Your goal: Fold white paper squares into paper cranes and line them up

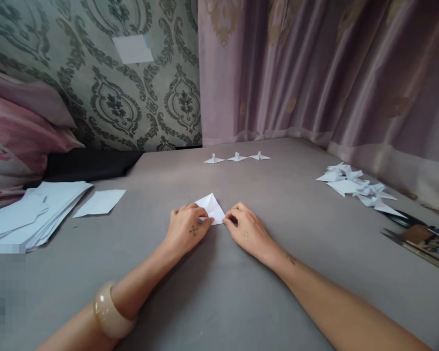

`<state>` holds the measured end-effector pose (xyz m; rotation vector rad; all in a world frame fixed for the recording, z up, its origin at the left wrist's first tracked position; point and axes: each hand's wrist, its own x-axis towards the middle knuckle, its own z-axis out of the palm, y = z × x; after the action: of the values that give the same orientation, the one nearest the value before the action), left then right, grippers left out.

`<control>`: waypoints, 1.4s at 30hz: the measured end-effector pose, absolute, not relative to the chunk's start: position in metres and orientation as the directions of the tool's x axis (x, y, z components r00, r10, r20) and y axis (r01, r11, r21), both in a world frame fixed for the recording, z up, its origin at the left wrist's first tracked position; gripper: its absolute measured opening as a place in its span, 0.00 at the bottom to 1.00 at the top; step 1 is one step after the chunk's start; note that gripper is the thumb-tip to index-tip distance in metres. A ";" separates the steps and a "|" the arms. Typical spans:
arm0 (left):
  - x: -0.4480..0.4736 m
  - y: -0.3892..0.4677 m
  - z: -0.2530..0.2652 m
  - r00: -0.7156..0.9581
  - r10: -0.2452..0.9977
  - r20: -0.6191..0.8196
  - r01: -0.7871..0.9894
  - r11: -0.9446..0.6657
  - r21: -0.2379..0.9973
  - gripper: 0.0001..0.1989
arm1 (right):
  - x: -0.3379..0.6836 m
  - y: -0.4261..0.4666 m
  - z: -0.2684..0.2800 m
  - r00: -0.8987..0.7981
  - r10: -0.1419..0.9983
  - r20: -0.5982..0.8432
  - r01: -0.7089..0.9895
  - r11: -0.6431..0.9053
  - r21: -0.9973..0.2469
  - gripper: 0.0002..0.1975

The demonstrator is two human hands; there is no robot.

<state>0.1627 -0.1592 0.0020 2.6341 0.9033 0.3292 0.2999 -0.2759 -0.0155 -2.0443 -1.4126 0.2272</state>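
A small folded sheet of white paper [212,207] lies on the grey surface [241,287] between my hands, its pointed corner facing away from me. Creases run across it. My left hand [190,224] pinches its left side, thumb and fingers covering that edge. At the lower right corner, my right hand [248,228] holds the paper between thumb and forefinger, the other fingers curled in. A pale bangle [111,312] circles my left wrist.
Three folded paper cranes [237,157] stand in a row farther back. More white folded pieces [354,185] are heaped at right, near scissors [398,239]. At left are a stack of white paper [32,214], a single sheet [100,202] and a black item [91,165]. Curtains [263,73] hang behind.
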 end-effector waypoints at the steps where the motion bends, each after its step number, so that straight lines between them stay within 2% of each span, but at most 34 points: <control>1: 0.163 -0.160 0.002 0.769 0.632 0.101 0.552 -0.734 0.395 0.11 | 0.300 -0.275 -0.015 0.416 0.887 0.201 0.773 -0.228 -0.592 0.08; 18: 0.164 -0.159 -0.003 0.751 0.655 0.081 0.576 -0.711 0.402 0.10 | 0.310 -0.279 -0.016 0.444 0.879 0.173 0.730 -0.243 -0.639 0.07; 21: 0.163 -0.158 -0.004 0.761 0.641 0.101 0.561 -0.728 0.394 0.10 | 0.305 -0.282 -0.015 0.381 0.893 0.240 0.788 -0.178 -0.589 0.12; 25: 0.163 -0.157 -0.007 0.763 0.636 0.117 0.551 -0.735 0.396 0.11 | 0.294 -0.287 -0.013 0.216 0.937 0.273 0.902 -0.085 -0.423 0.20; 30: 0.161 -0.155 -0.007 0.762 0.639 0.108 0.542 -0.720 0.434 0.11 | 0.291 -0.292 -0.012 0.146 0.958 0.247 0.960 -0.077 -0.270 0.19; 38: 0.159 -0.153 -0.006 0.758 0.648 0.076 0.541 -0.689 0.483 0.12 | 0.302 -0.300 -0.001 0.197 0.965 0.175 0.947 -0.142 -0.287 0.17; 42: 0.160 -0.153 -0.005 0.754 0.655 0.058 0.548 -0.675 0.493 0.12 | 0.303 -0.299 -0.001 0.208 0.960 0.189 0.938 -0.141 -0.317 0.17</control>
<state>0.1598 -0.1525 -0.0049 2.4984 0.9116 0.3181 0.3030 -0.2986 -0.0012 -2.1262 -1.7703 0.0826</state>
